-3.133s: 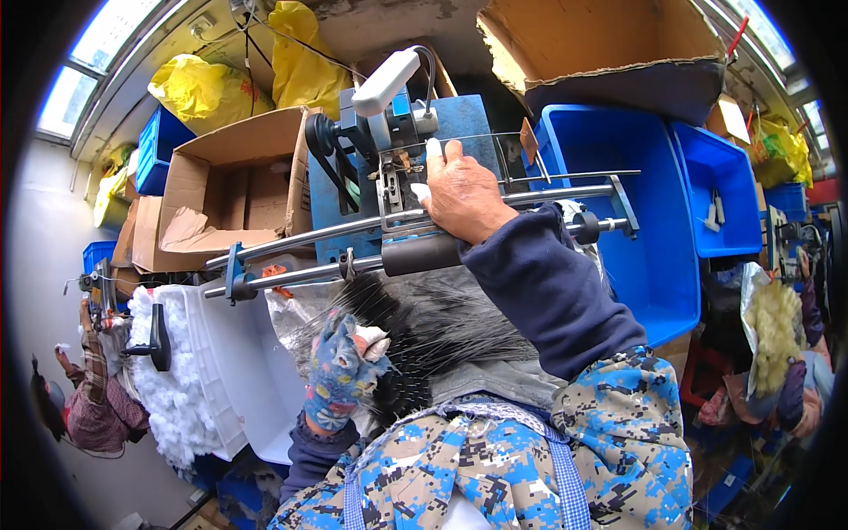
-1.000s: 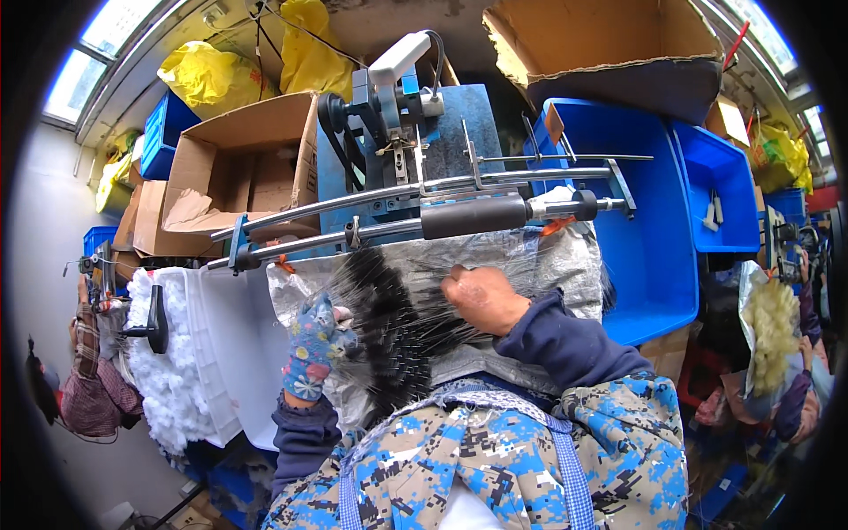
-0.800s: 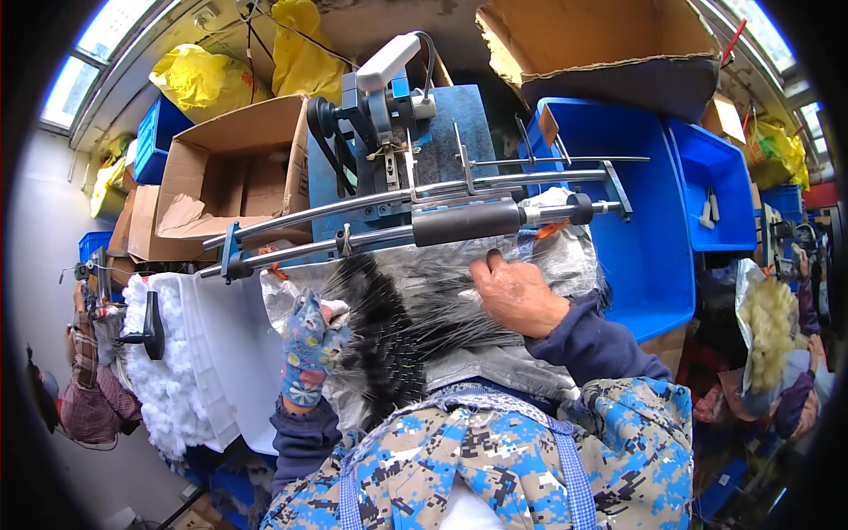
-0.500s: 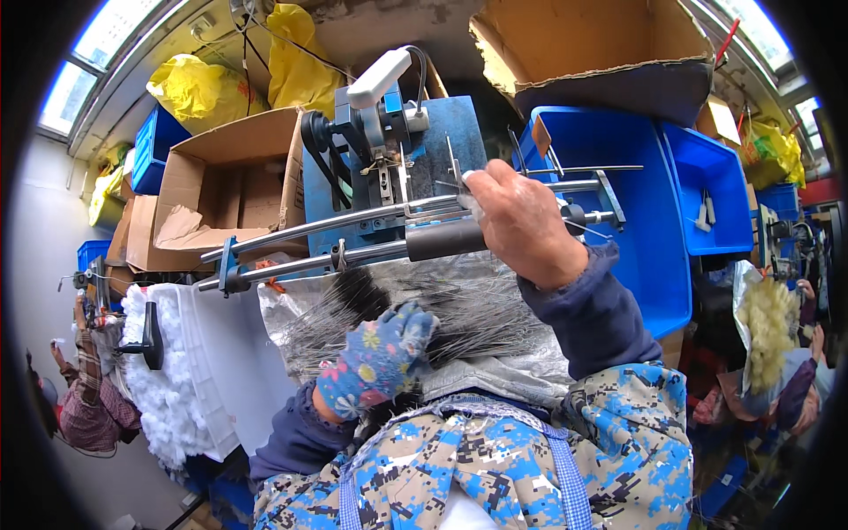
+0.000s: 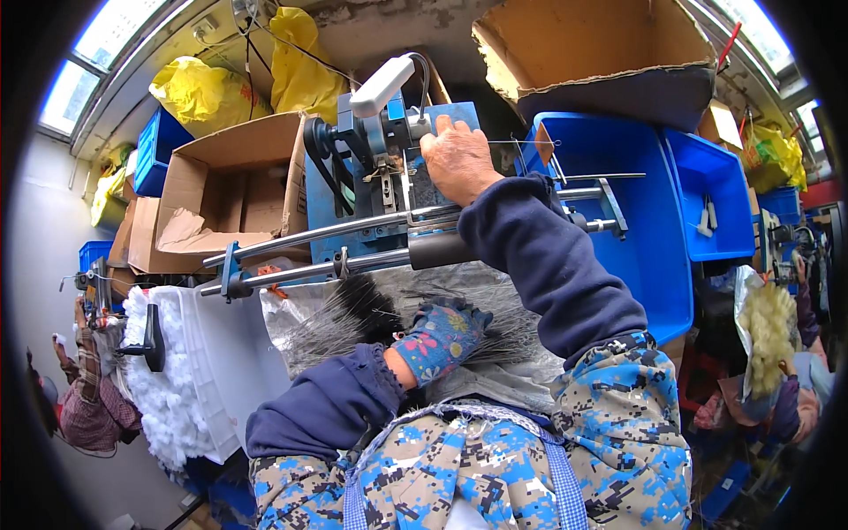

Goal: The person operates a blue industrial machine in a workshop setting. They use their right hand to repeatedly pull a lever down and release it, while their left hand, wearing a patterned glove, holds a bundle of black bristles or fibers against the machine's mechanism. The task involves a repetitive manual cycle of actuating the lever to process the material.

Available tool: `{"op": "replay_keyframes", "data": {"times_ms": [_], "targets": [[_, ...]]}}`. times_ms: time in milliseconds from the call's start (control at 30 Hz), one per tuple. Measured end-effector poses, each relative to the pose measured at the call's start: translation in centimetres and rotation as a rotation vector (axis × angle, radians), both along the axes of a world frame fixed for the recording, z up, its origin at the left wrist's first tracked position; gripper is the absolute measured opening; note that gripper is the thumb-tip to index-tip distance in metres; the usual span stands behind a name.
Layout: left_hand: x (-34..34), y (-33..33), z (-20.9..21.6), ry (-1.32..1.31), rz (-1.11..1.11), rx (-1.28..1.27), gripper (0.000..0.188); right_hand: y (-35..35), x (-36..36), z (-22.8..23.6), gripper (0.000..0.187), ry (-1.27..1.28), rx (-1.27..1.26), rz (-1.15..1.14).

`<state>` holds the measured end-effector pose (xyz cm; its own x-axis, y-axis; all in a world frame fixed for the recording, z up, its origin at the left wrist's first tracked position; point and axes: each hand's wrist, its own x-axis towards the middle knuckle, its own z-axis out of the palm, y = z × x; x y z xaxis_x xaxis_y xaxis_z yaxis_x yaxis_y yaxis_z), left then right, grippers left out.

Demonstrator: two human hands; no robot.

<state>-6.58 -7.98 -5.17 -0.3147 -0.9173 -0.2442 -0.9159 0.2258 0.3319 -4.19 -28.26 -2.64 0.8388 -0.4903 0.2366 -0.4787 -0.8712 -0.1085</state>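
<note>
My bare right hand (image 5: 458, 161) is closed at the head of a blue bench machine (image 5: 349, 172), its fingertips beside the grey clamp part. A thin metal wire (image 5: 521, 142) sticks out to the right from it, with a small loop at its end. In my lap, my left hand (image 5: 439, 343), in a blue flowered glove, curls over a spread of thin metal wires (image 5: 508, 327); its fingertips are partly hidden among them. A tuft of black bristles (image 5: 367, 305) lies left of the glove. The wires rest on a silvery sheet (image 5: 283, 318).
Two steel rails (image 5: 318, 236) with a dark sleeve cross in front of me. Right of the machine stand blue bins (image 5: 667, 300); a cardboard box (image 5: 190, 190) is left. White fluffy material (image 5: 159, 389) lies on the left. Other people work at both far sides.
My right hand has moved away from me and left, from above the rails to the machine's head. My gloved left hand has slid right and a little forward over the wires.
</note>
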Motion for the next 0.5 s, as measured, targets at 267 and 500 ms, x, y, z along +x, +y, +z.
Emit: {"op": "replay_keyframes", "data": {"times_ms": [267,500], "targets": [[-0.5,-0.4,0.7,0.027,0.026,-0.020,0.031,0.0,0.4,-0.5,0.012,0.011,-0.029,-0.001],[4.3,3.5,6.8,-0.003,0.184,-0.127,0.038,-0.2,0.3,-0.5,0.012,-0.015,-0.018,0.034]]}}
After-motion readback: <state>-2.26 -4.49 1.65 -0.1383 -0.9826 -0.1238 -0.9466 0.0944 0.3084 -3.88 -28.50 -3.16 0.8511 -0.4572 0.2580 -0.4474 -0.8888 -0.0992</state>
